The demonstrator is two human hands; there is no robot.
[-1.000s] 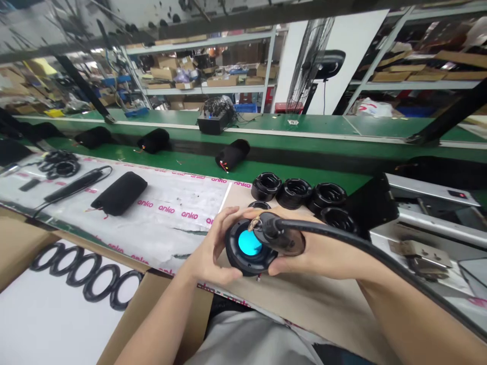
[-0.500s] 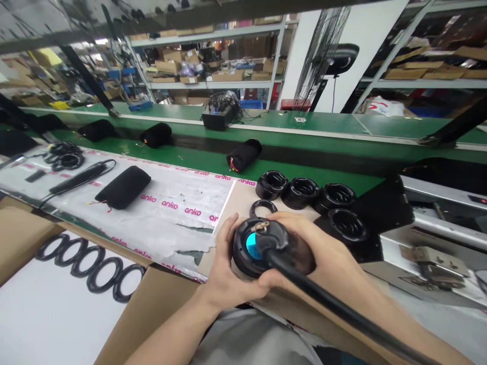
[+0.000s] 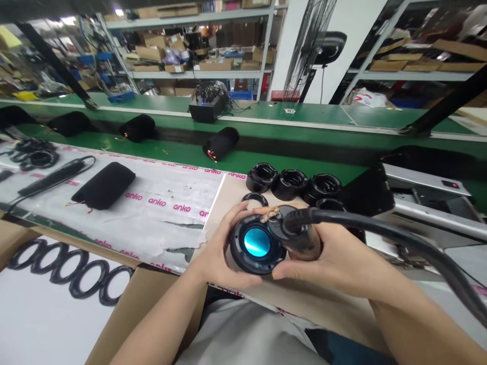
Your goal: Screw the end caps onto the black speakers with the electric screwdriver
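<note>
Close to the chest, the person's left hand point(image 3: 215, 243) cradles a round black speaker driver with a glossy cyan centre point(image 3: 256, 242), held just above a tan board point(image 3: 232, 190) on the counter. The left fingers point(image 3: 238, 213) curl firmly around the driver's rim. The right hand point(image 3: 337, 258) comes in from the right, its fingers point(image 3: 314, 238) clenched around a stubby dark brown handheld tool point(image 3: 300, 242), which trails a thick black cable point(image 3: 403, 238). The tool's brass-coloured tip point(image 3: 272, 216) sits at the upper edge of the driver, so the work in hand appears to be at that rim, and the spot calls for the left hand to keep the driver steady.

Beyond the hands, a row of chunky black rings point(image 3: 289, 185) sits on the board, with a thin black ring point(image 3: 254, 199) nearest the driver. To the left lies a plastic sheet printed with pink "anko" lettering point(image 3: 163, 228), carrying a black padded cylinder point(image 3: 103, 185).
</note>
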